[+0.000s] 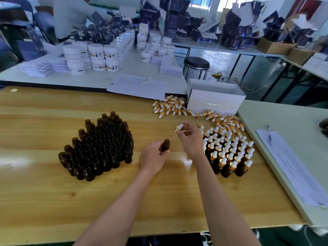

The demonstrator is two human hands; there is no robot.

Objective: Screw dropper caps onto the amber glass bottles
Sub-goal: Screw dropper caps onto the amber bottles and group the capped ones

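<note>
My left hand (154,158) grips an open amber glass bottle (166,144) upright, just above the wooden table (53,201). My right hand (191,137) pinches a dropper cap (178,127) with a white bulb and gold collar, held a little above and to the right of that bottle's mouth. A dense cluster of uncapped amber bottles (99,146) stands to the left. Capped bottles (230,155) stand in a group to the right, partly hidden behind my right wrist. Loose dropper caps (170,108) lie heaped at the table's far right.
A white box (215,100) stands behind the loose caps. Papers (138,87) lie at the table's far edge. A white side table (287,121) on the right holds a sheet and a pen (269,134). White jars (99,57) and another person (72,16) are beyond.
</note>
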